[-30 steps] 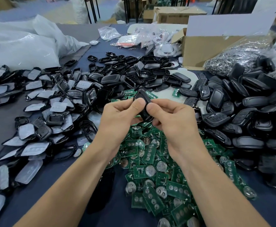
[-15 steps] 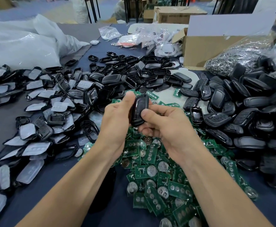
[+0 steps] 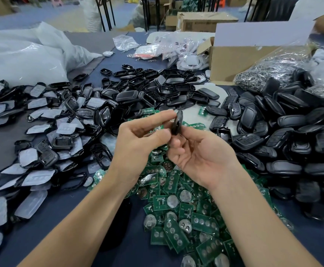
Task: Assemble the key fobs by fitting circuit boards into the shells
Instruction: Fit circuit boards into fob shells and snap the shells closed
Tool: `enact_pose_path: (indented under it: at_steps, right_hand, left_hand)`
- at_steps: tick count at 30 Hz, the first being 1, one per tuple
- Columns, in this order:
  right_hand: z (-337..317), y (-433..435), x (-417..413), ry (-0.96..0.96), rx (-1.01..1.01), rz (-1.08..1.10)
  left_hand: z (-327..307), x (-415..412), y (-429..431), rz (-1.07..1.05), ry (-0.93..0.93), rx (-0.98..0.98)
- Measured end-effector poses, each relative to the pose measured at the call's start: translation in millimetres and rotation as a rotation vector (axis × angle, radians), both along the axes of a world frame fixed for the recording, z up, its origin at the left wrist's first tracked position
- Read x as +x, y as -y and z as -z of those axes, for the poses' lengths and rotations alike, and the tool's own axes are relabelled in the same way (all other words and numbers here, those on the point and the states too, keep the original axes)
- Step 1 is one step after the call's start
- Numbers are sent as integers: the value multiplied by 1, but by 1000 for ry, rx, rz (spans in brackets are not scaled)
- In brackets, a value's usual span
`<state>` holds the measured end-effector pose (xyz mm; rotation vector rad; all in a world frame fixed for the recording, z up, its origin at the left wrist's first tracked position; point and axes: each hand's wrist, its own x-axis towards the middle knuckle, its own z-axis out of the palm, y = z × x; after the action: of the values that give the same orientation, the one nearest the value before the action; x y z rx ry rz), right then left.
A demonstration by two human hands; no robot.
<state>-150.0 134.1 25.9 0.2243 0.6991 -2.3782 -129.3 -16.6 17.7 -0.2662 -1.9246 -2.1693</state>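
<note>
Key fob (image 3: pixel 178 120), black, is held above the middle of the desk (image 3: pixel 47 224), over a heap of green circuit boards (image 3: pixel 176 224). It shows edge-on, so its faces are hidden, and fingers cover its lower end. Its long axis stands nearly upright, with the top end tipped slightly right and toward the far side. The left hand (image 3: pixel 138 145) pinches it between thumb and forefinger. The right hand (image 3: pixel 203 155), palm up with fingers curled, grips its lower end. Black shells (image 3: pixel 292 132) lie heaped on the right.
</note>
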Motion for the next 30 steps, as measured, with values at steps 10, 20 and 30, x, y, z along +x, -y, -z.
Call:
enact_pose_path:
  at_steps: [10, 20, 30]
  right_hand:
    - [-9, -66, -24, -262, -184, 257]
    - [-2, -17, -26, -659, 1124, 293]
    - [5, 12, -131, -1074, 1922, -142]
  left_hand:
    - [5, -6, 5, -374, 179, -148]
    - [9, -13, 27, -610, 267, -417]
    - [13, -21, 37, -646, 263, -688]
